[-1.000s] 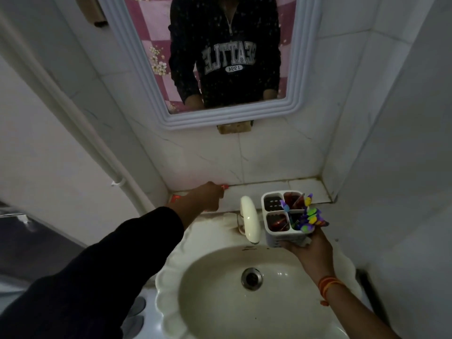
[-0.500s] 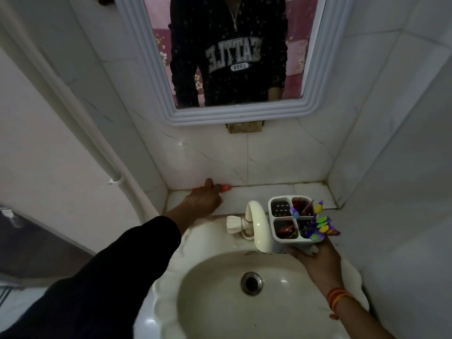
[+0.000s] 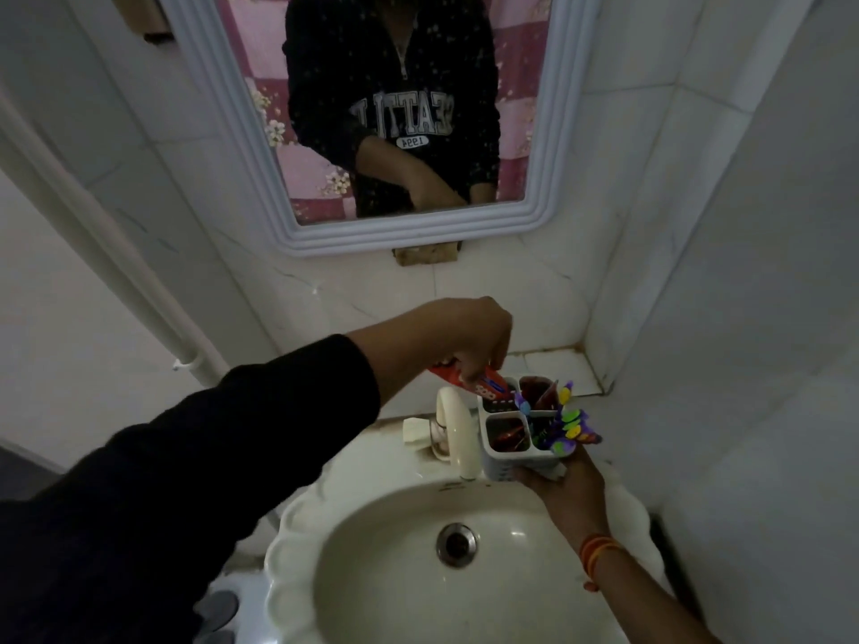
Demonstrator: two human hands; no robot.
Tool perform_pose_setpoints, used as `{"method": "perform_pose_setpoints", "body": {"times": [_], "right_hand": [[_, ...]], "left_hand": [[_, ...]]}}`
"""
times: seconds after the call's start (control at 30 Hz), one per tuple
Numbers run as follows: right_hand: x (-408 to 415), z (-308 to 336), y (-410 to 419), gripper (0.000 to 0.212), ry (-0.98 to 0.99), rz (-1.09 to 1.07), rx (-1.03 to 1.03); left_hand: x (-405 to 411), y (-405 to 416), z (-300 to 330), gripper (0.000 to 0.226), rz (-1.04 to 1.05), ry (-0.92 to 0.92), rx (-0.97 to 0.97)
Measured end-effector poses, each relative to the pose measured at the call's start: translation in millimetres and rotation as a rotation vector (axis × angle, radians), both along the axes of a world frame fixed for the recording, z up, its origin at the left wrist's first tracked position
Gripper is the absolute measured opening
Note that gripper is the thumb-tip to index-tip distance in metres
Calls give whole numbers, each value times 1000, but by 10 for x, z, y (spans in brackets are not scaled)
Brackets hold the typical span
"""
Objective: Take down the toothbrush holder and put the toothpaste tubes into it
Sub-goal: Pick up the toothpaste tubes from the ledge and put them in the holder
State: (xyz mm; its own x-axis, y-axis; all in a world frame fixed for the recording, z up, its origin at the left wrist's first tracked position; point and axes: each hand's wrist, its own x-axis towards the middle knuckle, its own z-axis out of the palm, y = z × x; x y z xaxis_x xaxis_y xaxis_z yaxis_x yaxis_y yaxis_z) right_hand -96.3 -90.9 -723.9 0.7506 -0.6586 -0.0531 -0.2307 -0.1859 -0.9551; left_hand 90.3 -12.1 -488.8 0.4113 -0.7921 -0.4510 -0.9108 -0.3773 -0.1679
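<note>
My right hand (image 3: pixel 564 481) holds a white four-compartment toothbrush holder (image 3: pixel 513 462) from below, over the back right of the sink. Colourful toothbrushes (image 3: pixel 571 422) stick out of its right side, and reddish items lie in other compartments. My left hand (image 3: pixel 469 339) grips a red toothpaste tube (image 3: pixel 483 385) from above. The tube is tilted, and its lower end dips into the holder's back-left compartment.
A cream faucet (image 3: pixel 458 427) stands just left of the holder. The sink basin (image 3: pixel 372 574) with its drain (image 3: pixel 457 544) lies below. A tiled ledge (image 3: pixel 553 364) runs behind, a white-framed mirror (image 3: pixel 534 225) hangs above, a pipe (image 3: pixel 139 290) runs down the left wall.
My left hand lifted the red tube off the back ledge and carried it right to the holder. My right hand kept the holder in roughly the same place.
</note>
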Motion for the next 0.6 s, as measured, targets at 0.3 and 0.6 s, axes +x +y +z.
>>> {"method": "perform_pose_setpoints", "body": {"times": [0.3,0.6], "right_hand": [[12,-5,-9,67,-39,13,-14],[10,-61,-55,65,6,19,6]], "left_hand": [[-104,-306,-160,20,277,323,-112],[610,268,-666,23,542,212,-226]]}}
